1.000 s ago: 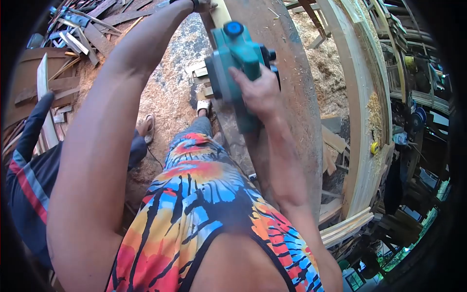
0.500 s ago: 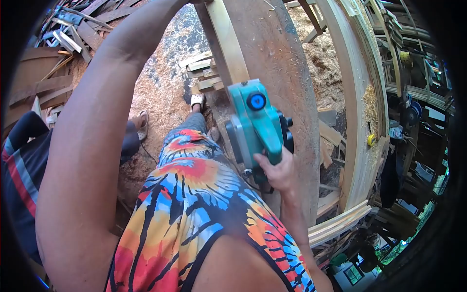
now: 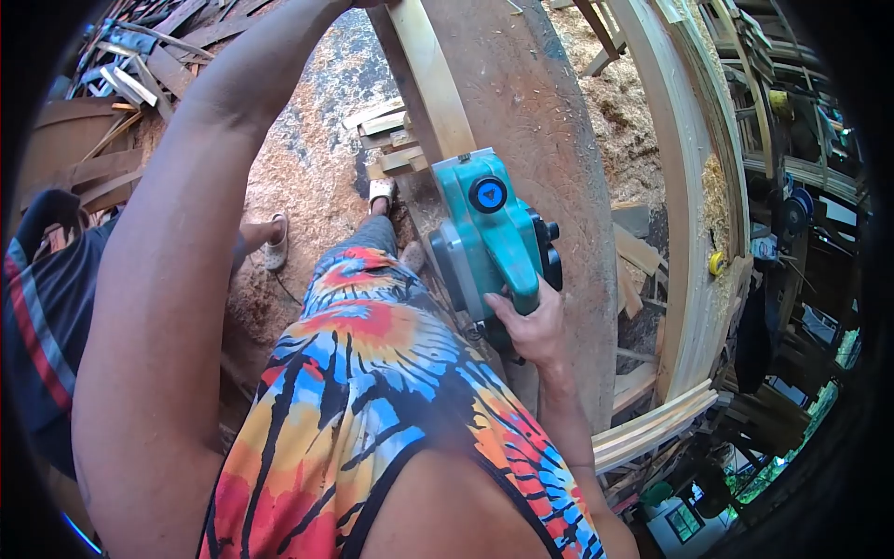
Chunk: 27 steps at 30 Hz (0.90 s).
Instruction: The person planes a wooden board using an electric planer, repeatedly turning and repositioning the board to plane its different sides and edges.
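Note:
My right hand [image 3: 533,324] is wrapped round the rear handle of a teal electric planer [image 3: 486,219] with a blue-capped knob. The planer sits over the near end of a pale wooden strip [image 3: 436,79], covering that part of it. The strip lies lengthwise along the left side of a broad brown board [image 3: 531,93] dotted with shavings. My left arm reaches far forward. Only a sliver of my left hand [image 3: 371,3] shows at the top edge, beside the strip's far part; its fingers are out of view.
Long pale planks [image 3: 684,186] run along the right, with a yellow tape measure [image 3: 717,263] on them. Short wood offcuts [image 3: 386,135] are stacked left of the board. Wood shavings [image 3: 307,121] cover the floor. Another person in dark clothing [image 3: 56,307] is at the left.
The planer and my right hand have shifted very slightly in view, along with the whole scene. At the left, the other person's arm and leg have moved a little.

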Tool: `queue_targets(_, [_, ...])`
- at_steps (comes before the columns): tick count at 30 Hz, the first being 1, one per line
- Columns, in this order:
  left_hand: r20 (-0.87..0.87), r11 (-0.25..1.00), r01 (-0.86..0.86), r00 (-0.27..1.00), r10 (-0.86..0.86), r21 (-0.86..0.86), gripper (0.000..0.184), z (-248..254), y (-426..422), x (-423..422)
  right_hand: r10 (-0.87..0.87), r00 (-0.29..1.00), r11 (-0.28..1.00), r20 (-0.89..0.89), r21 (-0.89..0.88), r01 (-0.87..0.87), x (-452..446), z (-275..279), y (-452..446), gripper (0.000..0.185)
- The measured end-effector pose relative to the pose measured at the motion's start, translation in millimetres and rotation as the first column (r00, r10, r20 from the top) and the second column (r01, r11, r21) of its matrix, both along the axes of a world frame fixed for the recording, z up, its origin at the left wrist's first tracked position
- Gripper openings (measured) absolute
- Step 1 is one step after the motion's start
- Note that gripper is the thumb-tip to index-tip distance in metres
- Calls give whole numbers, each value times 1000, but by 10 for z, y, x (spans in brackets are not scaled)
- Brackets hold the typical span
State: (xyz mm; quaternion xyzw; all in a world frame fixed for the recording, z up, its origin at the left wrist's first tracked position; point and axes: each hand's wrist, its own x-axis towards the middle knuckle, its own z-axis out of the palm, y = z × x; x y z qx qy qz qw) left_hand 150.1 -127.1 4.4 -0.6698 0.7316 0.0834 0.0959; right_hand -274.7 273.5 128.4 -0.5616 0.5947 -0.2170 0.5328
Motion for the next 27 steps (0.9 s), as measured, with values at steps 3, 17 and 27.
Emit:
queue_targets(3, [29, 997, 48, 999, -46, -54, 97, -271, -140, 115, 45, 999, 999, -9, 2, -45, 10, -1, -72, 27])
queue_targets(17, [12, 999, 9, 1000, -8, -42, 93, -5, 64, -28, 79, 996, 997, -46, -19, -80, 229, -35, -385, 31])
queue_targets(27, [-197, 988, -106, 977, 83, -112, 73, 7, 288, -65, 100, 995, 992, 10, -74, -99, 648, -95, -883, 32])
